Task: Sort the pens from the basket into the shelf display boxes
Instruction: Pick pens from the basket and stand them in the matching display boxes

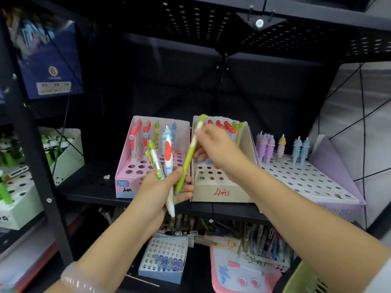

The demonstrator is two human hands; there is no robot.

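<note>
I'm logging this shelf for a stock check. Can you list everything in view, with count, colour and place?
pink box: one, pink, middle shelf left, a few pens standing at its back
beige box: one, beige, red writing on front, middle shelf centre, red- and green-topped pens at back
purple box: one, lilac, middle shelf right, several purple, pink and blue pens
small box: one, pale blue, lower shelf, few purple pens
panda pens box: one, white, far left
basket: one, green, bottom right corner
green pen: one, pinched by right hand
held pens: two, white-red and green-white, in left hand
bracelet: one, pale, left wrist
left hand: grip on held pens
right hand: grip on green pen
</note>
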